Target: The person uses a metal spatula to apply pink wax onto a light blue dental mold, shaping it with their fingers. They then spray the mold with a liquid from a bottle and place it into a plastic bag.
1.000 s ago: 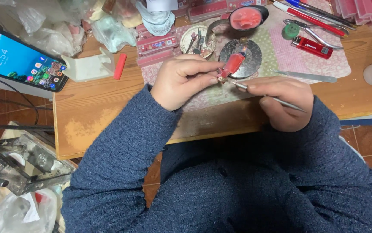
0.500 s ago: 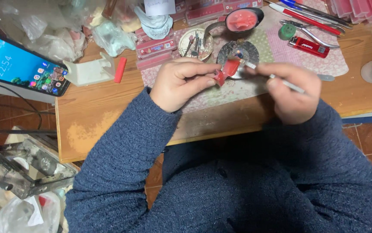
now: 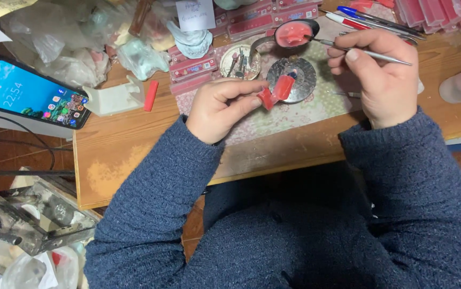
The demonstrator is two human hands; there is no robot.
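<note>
Red wax piece (image 3: 276, 92), bent and glossy, sits pinched between the thumb and fingertips of the left hand (image 3: 221, 109), held just above the patterned mat (image 3: 289, 115) and in front of a round metal dish (image 3: 293, 79). The left fingers are closed firmly on it, with the piece's upper end reaching over the dish's near rim. The right hand (image 3: 376, 79) is closed around a slim metal instrument (image 3: 364, 52), held like a pen, and the tool's tip reaches into a small dark bowl of pink-red wax (image 3: 294, 33) at the back of the wooden table (image 3: 134, 144). Beside the metal dish stands a second small round tray (image 3: 239, 61) holding a few small tools. A white plaster tooth model (image 3: 193, 42) rests behind that tray, near flat red-and-white packets (image 3: 194, 67). Further left lie a short red stick (image 3: 150, 95), a white plastic block (image 3: 113, 97) and crumpled clear plastic bags (image 3: 70, 32). A smartphone (image 3: 29, 93) with its screen lit lies at the table's left edge. Pens (image 3: 377, 18) lie at the far right, above the right hand. Both arms wear dark blue knitted sleeves (image 3: 155, 198).
</note>
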